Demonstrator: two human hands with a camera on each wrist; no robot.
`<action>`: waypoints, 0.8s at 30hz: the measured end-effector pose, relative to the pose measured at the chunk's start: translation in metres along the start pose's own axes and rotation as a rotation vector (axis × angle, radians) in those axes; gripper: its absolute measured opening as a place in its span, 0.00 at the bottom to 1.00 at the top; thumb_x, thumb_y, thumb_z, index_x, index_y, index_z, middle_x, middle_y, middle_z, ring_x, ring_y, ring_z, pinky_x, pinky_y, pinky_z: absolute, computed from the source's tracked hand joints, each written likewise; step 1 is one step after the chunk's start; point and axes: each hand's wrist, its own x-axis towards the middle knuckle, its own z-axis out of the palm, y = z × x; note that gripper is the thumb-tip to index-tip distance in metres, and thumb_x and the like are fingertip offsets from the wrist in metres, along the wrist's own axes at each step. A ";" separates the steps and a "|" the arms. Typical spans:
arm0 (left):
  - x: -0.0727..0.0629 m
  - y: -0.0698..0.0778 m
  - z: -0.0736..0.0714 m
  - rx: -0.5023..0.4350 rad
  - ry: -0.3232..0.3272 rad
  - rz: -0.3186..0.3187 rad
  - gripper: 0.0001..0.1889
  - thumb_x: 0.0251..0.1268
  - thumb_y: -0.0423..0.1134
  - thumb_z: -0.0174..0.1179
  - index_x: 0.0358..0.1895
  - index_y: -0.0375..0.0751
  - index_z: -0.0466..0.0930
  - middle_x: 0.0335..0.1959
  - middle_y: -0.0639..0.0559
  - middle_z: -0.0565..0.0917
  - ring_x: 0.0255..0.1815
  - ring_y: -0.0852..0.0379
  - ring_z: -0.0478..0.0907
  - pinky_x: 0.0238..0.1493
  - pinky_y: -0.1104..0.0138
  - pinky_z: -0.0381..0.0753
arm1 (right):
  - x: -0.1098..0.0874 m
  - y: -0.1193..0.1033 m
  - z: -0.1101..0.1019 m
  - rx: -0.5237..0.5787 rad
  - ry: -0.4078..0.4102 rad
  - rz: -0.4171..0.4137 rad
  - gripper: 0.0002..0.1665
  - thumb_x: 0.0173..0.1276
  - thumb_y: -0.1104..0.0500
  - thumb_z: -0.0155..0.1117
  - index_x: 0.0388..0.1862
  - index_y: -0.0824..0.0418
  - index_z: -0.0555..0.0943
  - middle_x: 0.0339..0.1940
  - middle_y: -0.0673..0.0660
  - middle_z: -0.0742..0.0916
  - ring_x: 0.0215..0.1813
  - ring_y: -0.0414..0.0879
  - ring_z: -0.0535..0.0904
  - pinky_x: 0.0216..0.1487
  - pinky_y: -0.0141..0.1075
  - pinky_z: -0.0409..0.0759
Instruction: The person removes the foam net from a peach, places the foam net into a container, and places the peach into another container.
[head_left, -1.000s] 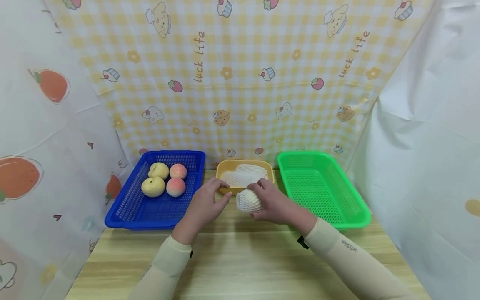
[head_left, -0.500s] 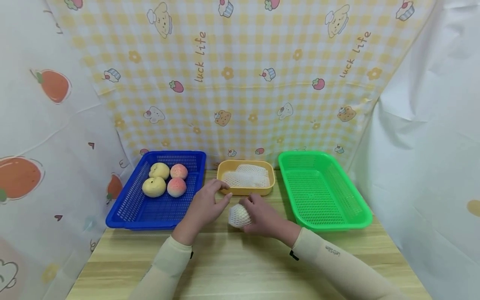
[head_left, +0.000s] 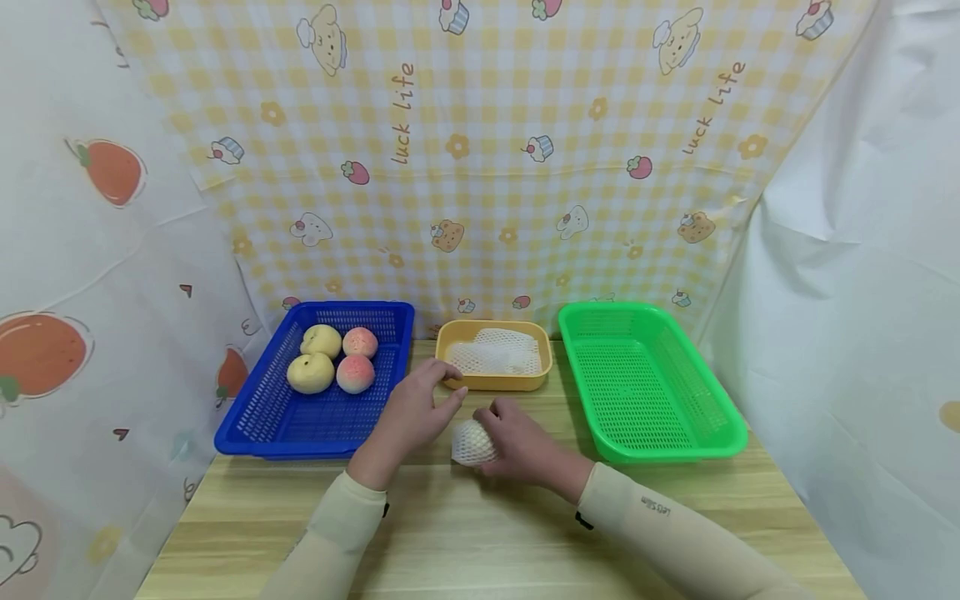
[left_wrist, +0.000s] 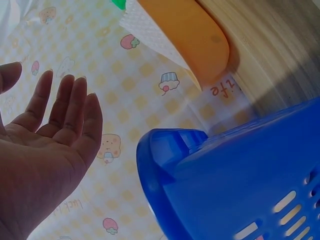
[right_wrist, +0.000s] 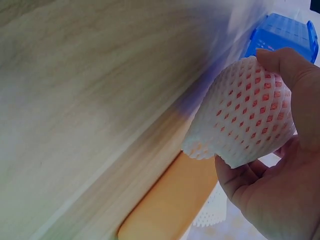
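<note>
My right hand (head_left: 525, 446) grips a peach in a white foam net sleeve (head_left: 472, 443), low over the table in front of the small yellow tub. In the right wrist view, pinkish-red skin shows through the holes of the net (right_wrist: 245, 110), and thumb and fingers curl round its sides. An end of the sleeve sticks out loosely past the fruit. To the left, my left hand (head_left: 416, 408) holds nothing, its fingers relaxed and apart near the tub (head_left: 495, 382). The left wrist view shows that palm (left_wrist: 45, 155) bare beside the blue basket.
At the left, a blue basket (head_left: 300, 433) holds two yellow fruits (head_left: 311, 373) and two pink peaches (head_left: 356, 374). White foam nets (head_left: 502, 352) lie in the tub. A green basket (head_left: 675, 454) stands at the right. A patterned cloth (head_left: 480, 167) hangs behind.
My right hand has carried the netted peach from the tub's front edge toward me, down and slightly left. The left hand has stayed nearly still.
</note>
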 end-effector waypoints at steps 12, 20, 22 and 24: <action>-0.001 0.004 -0.002 0.010 -0.016 -0.018 0.14 0.79 0.44 0.70 0.58 0.40 0.87 0.58 0.47 0.86 0.59 0.47 0.85 0.62 0.49 0.86 | -0.003 -0.004 0.007 -0.017 -0.010 0.018 0.54 0.58 0.36 0.89 0.76 0.58 0.75 0.52 0.54 0.76 0.50 0.45 0.72 0.52 0.39 0.81; -0.001 0.004 -0.001 0.023 -0.021 -0.025 0.13 0.79 0.44 0.70 0.57 0.41 0.87 0.58 0.48 0.86 0.58 0.48 0.85 0.61 0.49 0.86 | -0.007 -0.004 0.005 -0.049 0.014 0.028 0.59 0.55 0.30 0.89 0.77 0.57 0.74 0.58 0.57 0.78 0.56 0.48 0.75 0.57 0.45 0.82; -0.001 0.004 -0.002 0.023 -0.022 -0.023 0.14 0.80 0.44 0.70 0.58 0.40 0.87 0.58 0.48 0.86 0.59 0.47 0.85 0.62 0.49 0.86 | -0.008 -0.002 0.004 -0.040 0.014 0.031 0.61 0.55 0.29 0.88 0.78 0.57 0.74 0.60 0.57 0.79 0.58 0.49 0.76 0.60 0.46 0.83; -0.002 0.003 -0.002 0.021 -0.022 -0.022 0.14 0.80 0.44 0.69 0.58 0.39 0.87 0.58 0.48 0.86 0.59 0.47 0.85 0.62 0.48 0.85 | -0.009 0.000 0.002 -0.020 0.016 0.030 0.62 0.55 0.29 0.88 0.80 0.57 0.73 0.63 0.57 0.79 0.61 0.50 0.76 0.63 0.48 0.83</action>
